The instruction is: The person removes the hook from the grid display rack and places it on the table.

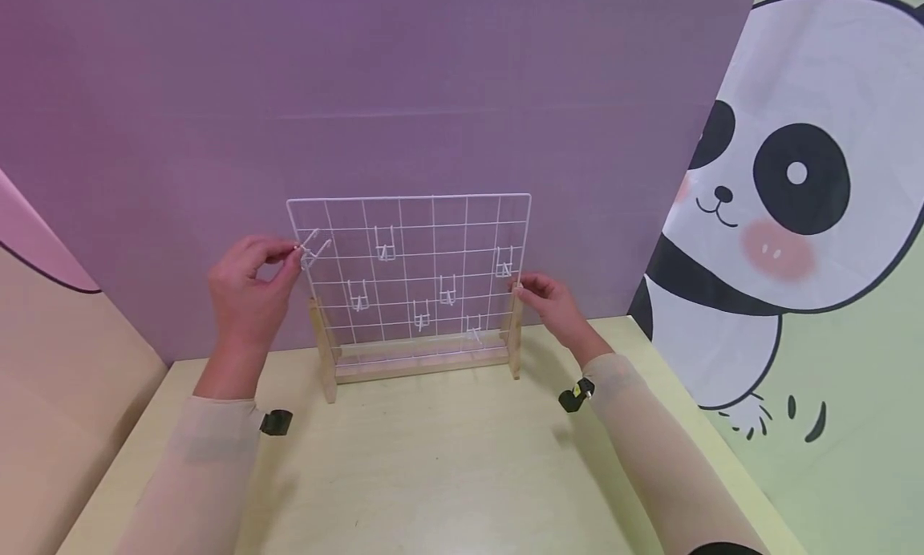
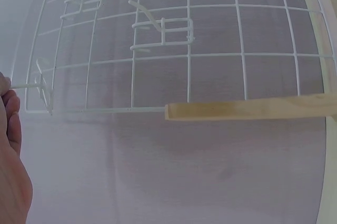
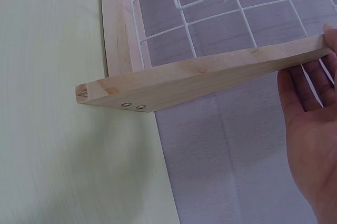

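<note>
A white wire grid panel [image 1: 408,196] stands upright in a wooden stand [image 1: 422,370] on the table. Between thumb and fingertips, my left hand [image 1: 253,290] pinches a white wire hook [image 1: 312,254] at the grid's upper left edge; whether it is seated on the wires I cannot tell. My right hand [image 1: 554,306] holds the top of the right wooden upright [image 3: 210,71], with fingers behind it in the right wrist view. Several other white hooks, such as one high up [image 1: 386,252] and one lower left [image 1: 359,301], hang on the grid.
The pale wooden table [image 1: 433,475] extends in front of the stand. A purple sheet [image 1: 404,82] rises behind the grid. On the right, a wall carries a panda drawing [image 1: 780,242].
</note>
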A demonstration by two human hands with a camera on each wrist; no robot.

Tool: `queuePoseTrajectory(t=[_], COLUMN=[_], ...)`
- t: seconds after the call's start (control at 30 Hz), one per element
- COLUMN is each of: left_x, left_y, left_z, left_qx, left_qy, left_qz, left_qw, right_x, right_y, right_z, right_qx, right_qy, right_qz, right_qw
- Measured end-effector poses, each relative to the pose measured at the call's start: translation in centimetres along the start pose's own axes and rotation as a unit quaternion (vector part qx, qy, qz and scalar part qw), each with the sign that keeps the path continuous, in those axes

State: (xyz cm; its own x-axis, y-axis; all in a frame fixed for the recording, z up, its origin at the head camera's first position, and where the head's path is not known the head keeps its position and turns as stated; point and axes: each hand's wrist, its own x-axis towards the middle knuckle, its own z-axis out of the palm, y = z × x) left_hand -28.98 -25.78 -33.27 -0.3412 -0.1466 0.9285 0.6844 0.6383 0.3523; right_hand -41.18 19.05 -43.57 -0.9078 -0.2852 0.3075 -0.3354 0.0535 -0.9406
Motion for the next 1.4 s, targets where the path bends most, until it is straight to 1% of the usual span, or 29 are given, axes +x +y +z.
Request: queuePoseTrajectory(t=[0.17,0.33,0.57,0.73,0.8,0.93,1.07,1.13,1.3,1.4], left_x=[-0.7,-1.4,-2.4,-3.2,-3.6,-4.4,-5.2,-5.6,-6.8,-7.4], left_y=[-0.3,-0.5,-0.5,-0.7,-0.8,-0.9,-1.0,-1.1,-1.2,-1.4], left_z=[-0.3,-1.0,-2.3,-3.2,-3.4,-3.5,-3.4,-3.4,-3.4,-3.2], left_qx=[0.001,0.011,0.047,0.068,0.071,0.081,0.081,0.080,0.080,0.078], left_qy=[-0.001,-0.018,-0.071,-0.113,-0.121,-0.125,-0.124,-0.133,-0.156,-0.160], left_qz=[0.011,0.023,0.033,0.052,0.061,0.075,0.089,0.090,0.076,0.083], left_qw=[0.9999,0.9995,0.9958,0.9899,0.9883,0.9860,0.9850,0.9838,0.9816,0.9805], right_x=[-0.1,-0.1,-0.1,-0.1,0.0,0.1,0.2,0.2,0.1,0.0], right_y=[-0.1,-0.2,-0.2,-0.3,-0.1,0.1,0.2,0.2,0.1,0.3], right_z=[0.0,0.0,-0.1,-0.1,0.0,0.0,0.0,0.0,0.0,0.0], right_qx=[-0.004,-0.002,-0.002,-0.007,-0.006,-0.007,-0.009,-0.008,-0.013,-0.015], right_qy=[0.001,0.002,0.006,0.007,0.007,0.010,0.012,0.011,0.012,0.017], right_qz=[0.007,0.017,0.018,0.018,0.015,0.007,0.007,0.011,0.013,0.011], right_qw=[1.000,1.000,1.000,1.000,1.000,1.000,1.000,1.000,1.000,1.000])
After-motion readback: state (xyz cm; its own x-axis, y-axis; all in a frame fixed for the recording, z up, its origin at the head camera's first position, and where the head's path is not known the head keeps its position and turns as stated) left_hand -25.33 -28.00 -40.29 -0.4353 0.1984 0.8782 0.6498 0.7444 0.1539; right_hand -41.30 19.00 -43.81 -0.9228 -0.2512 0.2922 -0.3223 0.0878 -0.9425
